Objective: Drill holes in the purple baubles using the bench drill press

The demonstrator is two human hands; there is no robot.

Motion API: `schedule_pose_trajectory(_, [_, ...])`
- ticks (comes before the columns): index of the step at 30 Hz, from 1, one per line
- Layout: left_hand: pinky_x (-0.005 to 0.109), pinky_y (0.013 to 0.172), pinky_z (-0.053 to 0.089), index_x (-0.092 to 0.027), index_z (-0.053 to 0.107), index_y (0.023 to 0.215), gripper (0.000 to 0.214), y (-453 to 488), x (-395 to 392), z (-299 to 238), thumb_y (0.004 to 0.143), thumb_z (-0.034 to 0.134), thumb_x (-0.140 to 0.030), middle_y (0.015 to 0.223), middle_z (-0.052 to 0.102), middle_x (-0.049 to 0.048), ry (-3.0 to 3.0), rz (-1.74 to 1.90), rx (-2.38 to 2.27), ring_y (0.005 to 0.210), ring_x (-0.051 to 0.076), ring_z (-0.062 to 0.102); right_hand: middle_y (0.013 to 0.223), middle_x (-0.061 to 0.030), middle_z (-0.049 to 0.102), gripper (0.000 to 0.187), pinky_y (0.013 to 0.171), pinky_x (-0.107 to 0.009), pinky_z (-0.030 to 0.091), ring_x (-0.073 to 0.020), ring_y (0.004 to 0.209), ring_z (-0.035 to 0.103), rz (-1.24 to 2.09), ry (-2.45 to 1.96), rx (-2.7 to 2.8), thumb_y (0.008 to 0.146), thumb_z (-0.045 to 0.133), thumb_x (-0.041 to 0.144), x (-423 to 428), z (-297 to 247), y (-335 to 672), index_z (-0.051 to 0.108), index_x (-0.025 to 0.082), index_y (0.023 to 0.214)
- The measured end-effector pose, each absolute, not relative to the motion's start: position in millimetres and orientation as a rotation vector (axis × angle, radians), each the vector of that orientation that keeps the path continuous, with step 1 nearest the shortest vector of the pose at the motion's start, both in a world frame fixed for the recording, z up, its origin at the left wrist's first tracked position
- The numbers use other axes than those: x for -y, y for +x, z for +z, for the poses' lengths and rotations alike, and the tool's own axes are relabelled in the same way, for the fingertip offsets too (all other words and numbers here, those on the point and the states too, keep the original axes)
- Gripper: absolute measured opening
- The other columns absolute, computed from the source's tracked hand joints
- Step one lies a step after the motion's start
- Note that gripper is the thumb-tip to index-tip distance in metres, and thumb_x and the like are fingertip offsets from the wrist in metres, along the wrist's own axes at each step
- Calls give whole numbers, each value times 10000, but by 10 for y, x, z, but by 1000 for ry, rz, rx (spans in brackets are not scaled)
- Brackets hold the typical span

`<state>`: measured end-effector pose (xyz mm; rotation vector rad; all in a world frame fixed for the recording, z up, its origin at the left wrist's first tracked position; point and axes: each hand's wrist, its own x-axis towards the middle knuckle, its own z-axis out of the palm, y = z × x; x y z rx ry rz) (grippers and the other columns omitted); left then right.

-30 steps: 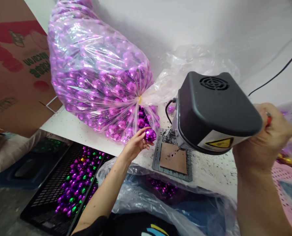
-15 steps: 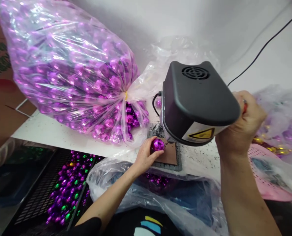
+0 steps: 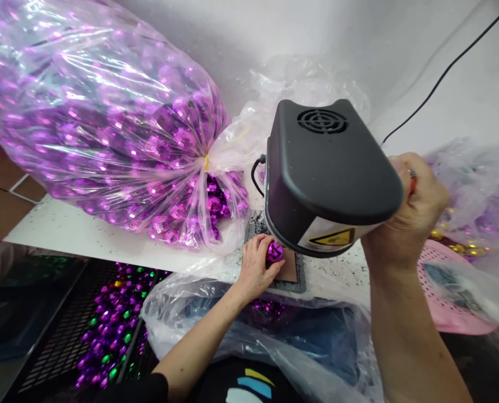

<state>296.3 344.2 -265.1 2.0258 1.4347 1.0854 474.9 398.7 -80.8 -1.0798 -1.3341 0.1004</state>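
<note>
My left hand (image 3: 257, 264) grips a shiny purple ball (image 3: 274, 252) and holds it on the brown pad of the small machine's base plate (image 3: 293, 273), just under the black machine head (image 3: 325, 168). My right hand (image 3: 409, 215) is closed round a red-tipped handle (image 3: 412, 182) at the right side of that machine head. A large clear plastic bag (image 3: 102, 129) stuffed with purple balls lies on the white table (image 3: 85, 235), left of the machine.
A black crate (image 3: 81, 330) holding purple and green balls sits below the table at left. A clear bag (image 3: 274, 330) with a few purple balls hangs over my lap. A pink perforated basket (image 3: 446, 302) stands at right. A black cable (image 3: 442, 73) runs up the white wall.
My left hand carried the purple ball from beside the big bag rightward onto the pad under the machine head. The view shifted to the right. My right hand kept its grip on the handle.
</note>
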Motion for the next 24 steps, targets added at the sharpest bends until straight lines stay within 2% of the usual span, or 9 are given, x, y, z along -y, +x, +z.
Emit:
schedule_pose_trajectory(3, [530, 1137, 394, -215, 569, 1296, 406, 2981, -3457, -2648, 916, 672, -315, 1333, 631, 120, 1964, 1042, -1338, 1281, 297, 554, 584, 67, 322, 425, 553, -211, 250, -23, 560, 315, 93, -1086, 1324, 965, 537, 453, -3995, -810, 4753, 491, 156, 664])
schedule_pose_trajectory(7, [581, 1172, 354, -227, 618, 1171, 280, 3041, -3473, -2649, 916, 662, -334, 1197, 681, 94, 1858, 1001, -1369, 1202, 290, 601, 574, 70, 334, 369, 559, -213, 258, -23, 555, 330, 69, -1101, 1323, 956, 545, 370, -3992, -808, 4744, 486, 156, 661])
schedule_pose_trajectory(10, [594, 1181, 351, -235, 617, 1130, 330, 3068, -3472, -2650, 841, 744, -329, 1146, 681, 81, 1797, 1028, -1392, 1164, 291, 612, 579, 65, 393, 359, 551, -205, 268, -19, 555, 345, -47, -1107, 1323, 960, 542, 360, -3880, -828, 4732, 507, 150, 671])
schedule_pose_trajectory(14, [584, 1166, 387, -243, 617, 1086, 363, 3066, -3466, -2656, 781, 801, -313, 1133, 680, 81, 1739, 1071, -1379, 1143, 292, 618, 631, 45, 528, 267, 528, -190, 304, -13, 552, 408, -304, -1164, 1373, 947, 560, 306, -3546, -956, 4750, 623, 154, 737])
schedule_pose_trajectory(17, [584, 1148, 414, -245, 612, 1105, 379, 3064, -3467, -2668, 781, 801, -304, 1123, 682, 91, 1716, 1070, -1374, 1166, 309, 610, 637, 26, 558, 190, 525, -217, 357, -44, 545, 469, -232, -1148, 1460, 894, 599, 282, -3297, -1159, 4792, 650, 167, 751])
schedule_pose_trajectory(19, [589, 1146, 418, -239, 607, 1125, 394, 3067, -3469, -2673, 783, 796, -292, 1121, 684, 98, 1715, 1072, -1366, 1173, 317, 610, 661, 21, 572, 72, 525, -242, 405, -82, 566, 534, -133, -1091, 1488, 846, 632, 241, -3184, -1328, 4819, 670, 183, 827])
schedule_pose_trajectory(20, [593, 1147, 417, -235, 605, 1134, 403, 3068, -3468, -2675, 782, 794, -287, 1124, 684, 102, 1721, 1072, -1362, 1174, 321, 611, 681, 18, 584, 76, 522, -256, 424, -102, 586, 563, -107, -1062, 1487, 822, 649, 216, -3145, -1410, 4829, 682, 196, 888])
schedule_pose_trajectory(22, [597, 1147, 420, -230, 604, 1145, 410, 3071, -3464, -2673, 783, 789, -283, 1137, 682, 108, 1739, 1072, -1358, 1175, 325, 615, 712, 10, 608, 207, 520, -288, 447, -135, 616, 590, -105, -1073, 1465, 795, 661, 185, -3090, -1544, 4840, 694, 236, 993])
schedule_pose_trajectory(24, [596, 1145, 428, -233, 605, 1153, 405, 3072, -3457, -2667, 791, 779, -290, 1153, 676, 109, 1754, 1071, -1365, 1177, 323, 619, 711, 0, 616, 212, 512, -318, 445, -159, 620, 585, -120, -1139, 1450, 794, 646, 197, -3059, -1622, 4842, 700, 276, 984])
